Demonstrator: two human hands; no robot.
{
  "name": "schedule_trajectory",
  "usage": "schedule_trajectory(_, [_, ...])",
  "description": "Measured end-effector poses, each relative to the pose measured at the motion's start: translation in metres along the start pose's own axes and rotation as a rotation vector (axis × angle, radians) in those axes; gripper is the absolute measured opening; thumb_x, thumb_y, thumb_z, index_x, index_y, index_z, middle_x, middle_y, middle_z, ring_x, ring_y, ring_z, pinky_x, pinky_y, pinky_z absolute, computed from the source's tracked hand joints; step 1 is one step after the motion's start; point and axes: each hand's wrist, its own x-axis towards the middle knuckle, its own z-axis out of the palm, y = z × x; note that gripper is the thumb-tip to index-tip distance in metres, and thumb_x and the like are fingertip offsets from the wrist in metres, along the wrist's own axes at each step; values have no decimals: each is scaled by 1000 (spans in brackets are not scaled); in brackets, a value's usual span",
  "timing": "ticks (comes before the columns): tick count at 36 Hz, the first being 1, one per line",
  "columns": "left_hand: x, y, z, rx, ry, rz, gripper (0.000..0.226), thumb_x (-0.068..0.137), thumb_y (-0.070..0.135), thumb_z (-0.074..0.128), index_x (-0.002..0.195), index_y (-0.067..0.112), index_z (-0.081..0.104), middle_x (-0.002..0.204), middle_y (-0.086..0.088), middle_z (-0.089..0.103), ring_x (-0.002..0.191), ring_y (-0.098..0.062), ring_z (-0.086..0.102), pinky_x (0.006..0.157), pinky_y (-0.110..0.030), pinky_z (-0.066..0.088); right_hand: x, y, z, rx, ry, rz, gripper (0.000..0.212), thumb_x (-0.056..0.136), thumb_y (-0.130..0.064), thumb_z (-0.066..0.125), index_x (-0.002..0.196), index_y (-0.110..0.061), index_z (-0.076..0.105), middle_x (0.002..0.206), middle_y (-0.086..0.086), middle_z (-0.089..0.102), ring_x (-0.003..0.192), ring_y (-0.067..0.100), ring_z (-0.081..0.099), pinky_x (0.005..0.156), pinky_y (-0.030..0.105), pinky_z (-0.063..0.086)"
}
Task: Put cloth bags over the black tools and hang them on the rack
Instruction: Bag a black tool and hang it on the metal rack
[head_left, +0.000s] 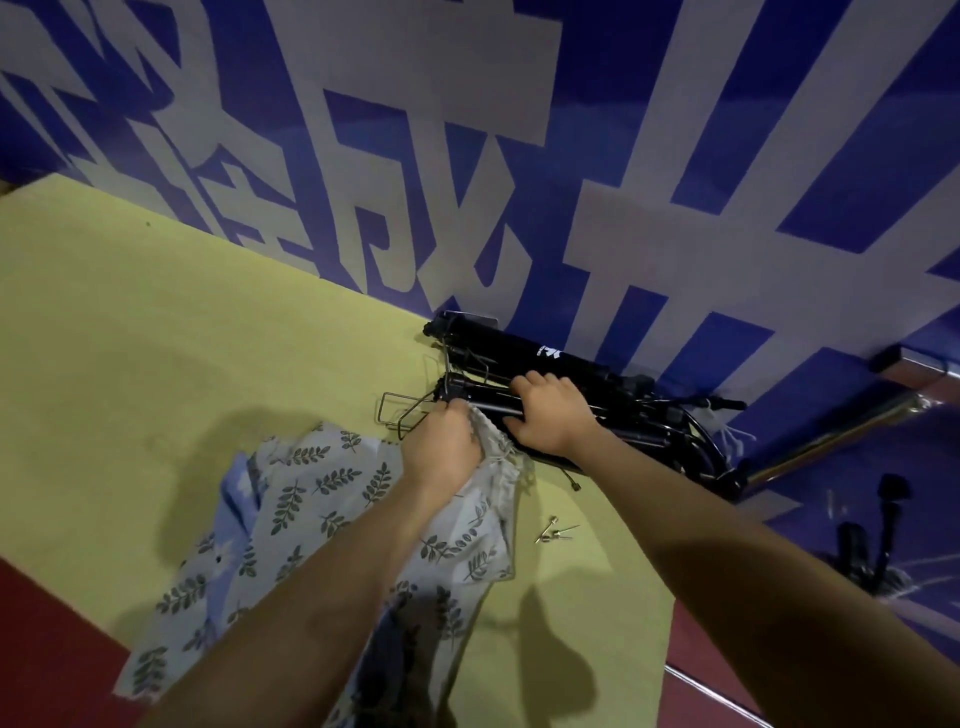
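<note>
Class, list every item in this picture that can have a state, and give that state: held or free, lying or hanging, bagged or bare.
Left hand: pinches the cloth bag's mouth.
Right hand: grips a black tool.
Cloth bag: leaf print, lying crumpled on the yellow table, not yet over a tool.
Black tools: bare, lying stacked against the wall.
Wire hanger: lying flat.
Small pins: loose on table.

Yellow-green mat (182, 332): lies on the floor against the blue-and-white lettered wall banner (519, 156). Pile of black folded tools (561, 364): on the mat's far right edge, at the banner's foot. Leaf-printed cloth bag (322, 499): before the pile, nearer the person. Bent wire hangers (400, 415): just left of the pile. Small metal pins (553, 530): right of the bag.
</note>
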Motion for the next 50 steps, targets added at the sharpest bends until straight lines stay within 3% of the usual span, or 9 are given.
schedule_trajectory(9, [-4, -10, 0, -25, -6, 22, 36, 90, 11, 47, 126, 10, 51, 121, -9, 59, 103, -29, 60, 76, -37, 49, -6, -5, 12, -139, -69, 9, 44, 90, -12, 54, 132, -8, 39, 129, 13, 47, 116, 32, 46, 89, 37, 42])
schedule_trajectory(18, [-18, -22, -7, -78, 43, 1, 35, 90, 10, 47, 125, 11, 52, 119, -9, 60, 99, -29, 61, 69, -34, 46, -19, -2, -16, -89, 58, 18, 50, 95, -25, 52, 138, -12, 32, 140, 21, 31, 125, 34, 35, 90, 37, 45])
schedule_trajectory(26, [-27, -23, -20, -163, 52, 77, 40, 88, 7, 48, 128, 12, 49, 128, -6, 54, 98, -26, 60, 66, -32, 44, -44, -6, -26, -42, 95, 54, 52, 98, -36, 44, 142, -14, 28, 131, 12, 49, 120, 32, 38, 85, 39, 46])
schedule_trajectory(30, [-37, -22, -27, -204, 35, 115, 45, 87, 6, 49, 131, 14, 47, 131, -6, 52, 104, -27, 58, 75, -36, 50, -57, -11, -32, 2, 176, 83, 52, 97, -40, 46, 141, -14, 32, 129, 9, 53, 122, 32, 38, 81, 39, 48])
schedule_trajectory(36, [-44, -19, -30, -260, 70, 128, 41, 87, 7, 51, 128, 12, 51, 128, -6, 52, 101, -27, 59, 76, -36, 51, -73, -20, -37, 196, 178, 148, 50, 93, -33, 57, 136, -16, 37, 121, 7, 57, 120, 29, 37, 83, 43, 49])
schedule_trajectory(40, [-52, -16, -29, -284, 67, 121, 41, 87, 6, 51, 128, 7, 49, 126, -10, 53, 113, -29, 53, 87, -36, 46, -86, -28, -35, 216, 190, 155, 51, 90, -24, 62, 134, -18, 37, 121, 4, 58, 116, 26, 37, 69, 39, 50])
schedule_trajectory(43, [-59, -15, -29, -293, 94, 118, 44, 89, 7, 50, 132, 5, 45, 132, -11, 49, 116, -28, 52, 88, -35, 44, -94, -33, -34, 146, 217, 156, 49, 90, -20, 58, 134, -17, 37, 119, 6, 57, 115, 28, 38, 63, 33, 41])
schedule_trajectory(47, [-72, -13, -28, -294, 147, 138, 42, 90, 8, 48, 132, 3, 45, 131, -10, 48, 112, -26, 52, 80, -31, 41, -103, -38, -38, 2, 220, 143, 49, 91, -21, 53, 136, -17, 34, 115, 10, 56, 113, 31, 40, 64, 33, 42])
schedule_trajectory(50, [-75, -13, -31, -305, 167, 157, 37, 90, 6, 48, 126, 2, 48, 125, -10, 51, 108, -26, 53, 77, -29, 39, -110, -39, -43, -120, 239, 142, 52, 90, -32, 54, 137, -19, 35, 119, 8, 56, 115, 32, 42, 85, 42, 39])
